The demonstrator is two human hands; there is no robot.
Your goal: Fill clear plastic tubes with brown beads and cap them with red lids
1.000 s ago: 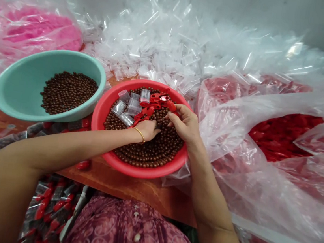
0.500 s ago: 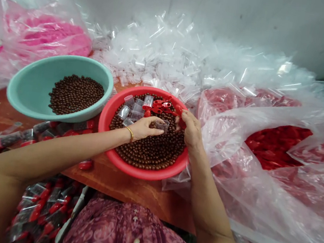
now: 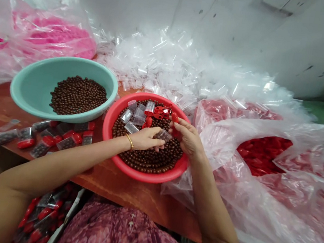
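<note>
Over the red basin (image 3: 107,130) of brown balls (image 3: 147,163), my left hand (image 3: 144,138) grips a small clear plastic container (image 3: 164,135), now tilted toward my right hand. Some dark contents show through its wall. My right hand (image 3: 189,136) pinches a red plastic cap (image 3: 175,117) just above the container, apart from it. Behind my left hand, several empty clear containers (image 3: 139,115) and a cluster of red caps (image 3: 162,112) lie on the balls.
A teal basin (image 3: 30,98) with more brown balls stands at the left. Filled, red-capped containers (image 3: 46,142) lie on the table and in a box (image 3: 44,217) below. Clear containers (image 3: 172,67) are heaped behind; an open bag of red caps (image 3: 261,152) sits right, a pink-filled bag (image 3: 56,36) left.
My left hand has tipped the container from upright to slanting. My right hand has turned, bringing the red cap into its fingertips. The camera view has shifted slightly.
</note>
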